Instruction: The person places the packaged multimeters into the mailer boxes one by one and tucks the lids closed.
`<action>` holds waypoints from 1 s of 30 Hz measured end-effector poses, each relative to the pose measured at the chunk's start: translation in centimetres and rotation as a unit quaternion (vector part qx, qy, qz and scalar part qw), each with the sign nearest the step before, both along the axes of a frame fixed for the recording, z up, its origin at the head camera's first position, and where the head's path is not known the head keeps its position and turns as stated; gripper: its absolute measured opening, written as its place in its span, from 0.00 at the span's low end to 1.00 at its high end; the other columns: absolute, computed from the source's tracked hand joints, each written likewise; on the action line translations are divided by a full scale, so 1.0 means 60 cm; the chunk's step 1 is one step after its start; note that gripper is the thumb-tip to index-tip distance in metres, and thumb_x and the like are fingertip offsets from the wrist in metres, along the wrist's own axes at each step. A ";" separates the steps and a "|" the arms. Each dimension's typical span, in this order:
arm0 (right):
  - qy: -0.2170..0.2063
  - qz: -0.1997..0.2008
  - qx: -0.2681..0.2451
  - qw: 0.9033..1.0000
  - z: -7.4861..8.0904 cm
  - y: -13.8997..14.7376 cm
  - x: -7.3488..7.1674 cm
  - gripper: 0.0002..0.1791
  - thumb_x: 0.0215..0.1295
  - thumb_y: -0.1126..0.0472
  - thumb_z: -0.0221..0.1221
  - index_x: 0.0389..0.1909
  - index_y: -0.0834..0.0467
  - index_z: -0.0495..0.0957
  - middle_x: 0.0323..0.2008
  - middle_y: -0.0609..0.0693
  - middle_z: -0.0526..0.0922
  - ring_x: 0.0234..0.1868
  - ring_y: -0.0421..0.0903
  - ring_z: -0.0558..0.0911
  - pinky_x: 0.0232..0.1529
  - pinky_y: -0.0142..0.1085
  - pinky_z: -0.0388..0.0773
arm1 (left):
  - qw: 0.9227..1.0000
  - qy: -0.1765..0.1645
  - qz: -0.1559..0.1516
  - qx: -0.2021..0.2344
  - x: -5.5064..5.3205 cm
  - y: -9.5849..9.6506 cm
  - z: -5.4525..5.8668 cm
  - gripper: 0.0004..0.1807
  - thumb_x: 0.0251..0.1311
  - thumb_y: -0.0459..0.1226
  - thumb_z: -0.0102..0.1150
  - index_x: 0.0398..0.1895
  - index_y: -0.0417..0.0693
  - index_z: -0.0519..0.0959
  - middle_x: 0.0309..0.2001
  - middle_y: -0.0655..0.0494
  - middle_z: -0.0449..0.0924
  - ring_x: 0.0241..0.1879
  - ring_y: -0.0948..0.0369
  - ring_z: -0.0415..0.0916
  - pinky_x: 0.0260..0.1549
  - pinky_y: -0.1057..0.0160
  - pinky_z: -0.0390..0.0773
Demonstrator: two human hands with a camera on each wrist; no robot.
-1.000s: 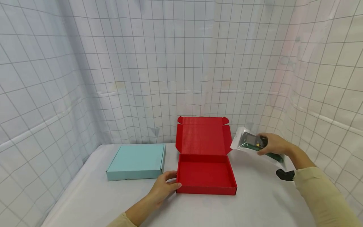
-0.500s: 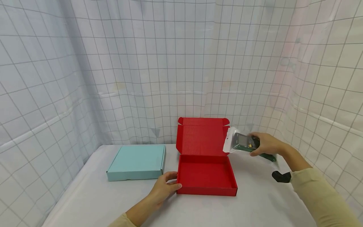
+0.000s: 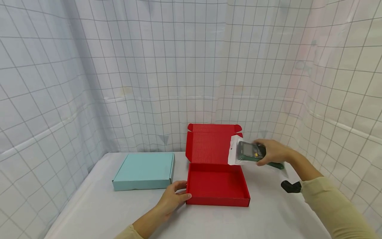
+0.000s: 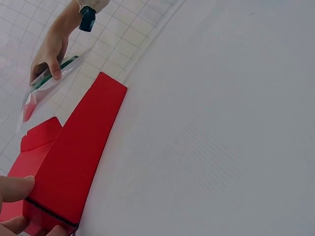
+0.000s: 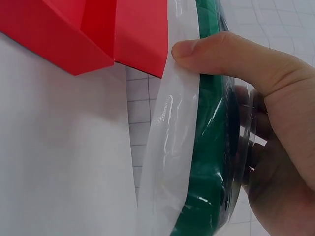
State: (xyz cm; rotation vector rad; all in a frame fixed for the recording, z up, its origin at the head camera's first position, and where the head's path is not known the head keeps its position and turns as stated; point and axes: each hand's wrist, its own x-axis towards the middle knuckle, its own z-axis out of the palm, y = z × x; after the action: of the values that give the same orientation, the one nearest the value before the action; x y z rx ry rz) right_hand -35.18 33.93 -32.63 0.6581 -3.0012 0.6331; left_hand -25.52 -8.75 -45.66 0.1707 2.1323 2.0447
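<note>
My right hand [image 3: 274,152] holds a green and black handheld meter [image 3: 249,150] with a grey screen and a yellow button, sealed in a clear plastic bag [image 3: 233,152]. It is raised above the table, and the bag's white end overlaps the red box's lid. In the right wrist view, the thumb presses the bag's white backing [image 5: 167,128] while the fingers wrap the far side. An open red cardboard box [image 3: 218,201] stands in the middle with its lid [image 3: 210,142] tilted up behind. At its front left corner, my left hand [image 3: 171,198] grips the walls.
A closed light blue box [image 3: 144,167] lies left of the red box. The white table [image 3: 125,212] is ringed at the back and sides by a white gridded curtain [image 3: 194,66]. A black wrist camera [image 3: 290,187] hangs below the right forearm.
My right hand has carried the bagged meter leftward, closer to the red box, so the bag now covers the lid's right edge. My left hand has stayed at the box corner.
</note>
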 end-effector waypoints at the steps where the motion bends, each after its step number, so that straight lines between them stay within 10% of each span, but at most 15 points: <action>1: 0.000 0.002 0.001 1.000 0.000 -0.003 0.000 0.51 0.44 0.47 0.79 0.68 0.62 0.69 0.50 0.54 0.78 0.51 0.55 0.75 0.44 0.47 0.84 | 1.000 0.000 0.001 -0.001 0.000 0.000 0.000 0.36 0.63 0.29 0.70 0.72 0.32 0.65 0.66 0.36 0.71 0.61 0.42 0.76 0.52 0.48 0.83; 30: -0.013 0.121 0.026 0.992 -0.030 -0.122 0.014 0.47 0.39 0.52 0.82 0.64 0.56 0.75 0.48 0.42 0.79 0.49 0.47 0.76 0.41 0.39 0.84 | 1.000 0.003 -0.006 0.001 0.003 -0.002 0.002 0.36 0.63 0.31 0.71 0.71 0.33 0.66 0.65 0.38 0.71 0.59 0.44 0.77 0.52 0.49 0.83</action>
State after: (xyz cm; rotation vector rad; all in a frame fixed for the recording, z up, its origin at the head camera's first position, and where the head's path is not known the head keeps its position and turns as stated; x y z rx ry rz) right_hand -34.31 26.64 -34.45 1.0354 -2.9965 0.5771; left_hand -25.35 -8.90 -45.55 0.1908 2.1270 2.0421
